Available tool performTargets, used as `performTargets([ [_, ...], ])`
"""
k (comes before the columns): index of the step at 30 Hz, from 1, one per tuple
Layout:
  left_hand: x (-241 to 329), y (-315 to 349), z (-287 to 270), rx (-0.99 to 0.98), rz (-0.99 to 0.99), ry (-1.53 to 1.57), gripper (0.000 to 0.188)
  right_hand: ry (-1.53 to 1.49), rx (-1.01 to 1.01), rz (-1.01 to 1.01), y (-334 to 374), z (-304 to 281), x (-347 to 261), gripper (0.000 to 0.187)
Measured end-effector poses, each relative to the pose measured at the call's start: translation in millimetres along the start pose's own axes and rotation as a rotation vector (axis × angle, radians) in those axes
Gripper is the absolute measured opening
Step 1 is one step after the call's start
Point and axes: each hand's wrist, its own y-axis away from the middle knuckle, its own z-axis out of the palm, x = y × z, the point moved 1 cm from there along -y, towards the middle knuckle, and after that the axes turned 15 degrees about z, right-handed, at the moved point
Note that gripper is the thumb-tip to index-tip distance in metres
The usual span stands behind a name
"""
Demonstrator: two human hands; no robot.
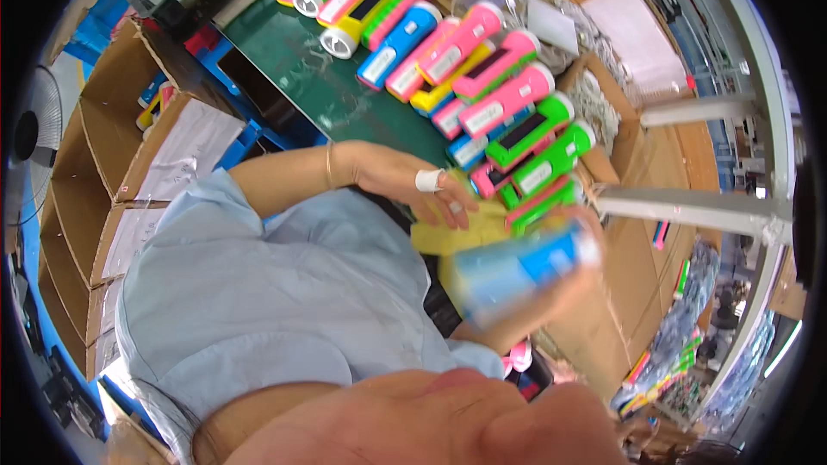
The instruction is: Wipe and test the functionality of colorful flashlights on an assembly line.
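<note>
My right hand (pixel 568 286) grips a blue flashlight (pixel 512 271) by its pale lens end, both smeared by motion. Beside it, my left hand (pixel 413 182), with a white wrap on one finger and a thin band at the wrist, has its fingers bent onto a yellow cloth (pixel 452 237). Part of the cloth lies near the body of the blue flashlight; whether they touch is unclear. Just beyond both hands, a row of flashlights in pink, green, blue and yellow (pixel 508 101) lies on the green tabletop (pixel 297 56). Some have dark panels on their sides.
At left stands a divided cardboard box (pixel 108 159) with flashlights in one compartment, near a fan (pixel 36 133). A cardboard box with clear plastic bags (pixel 603 43) sits at the far right. Pale metal bars (pixel 689 211) cross the right side above more cardboard.
</note>
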Motion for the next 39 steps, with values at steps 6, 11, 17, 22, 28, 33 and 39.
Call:
performTargets([
  [6,-16,-27,25,0.248,-0.184,-0.054,0.034,0.638,0.242,-0.445,6,55,45,0.037],
  [11,-2,-47,23,0.600,-0.031,0.243,0.027,0.273,0.267,-0.171,24,35,88,0.027],
  [17,1,-58,14,0.650,-0.028,0.476,0.030,0.129,0.185,0.051,30,34,144,0.019],
  [22,-4,-62,7,0.881,-0.007,0.310,0.021,-0.067,0.150,0.117,34,35,133,0.018],
  [28,33,-76,-23,0.580,0.321,-0.986,0.058,-0.145,0.249,0.048,20,18,101,0.028],
  [33,56,-86,-47,0.982,0.278,-1.623,0.054,-0.091,0.193,-0.032,13,27,76,0.029],
  [39,55,-65,-45,0.669,0.197,-0.061,0.037,-0.346,-0.079,0.010,1,29,75,0.016],
])
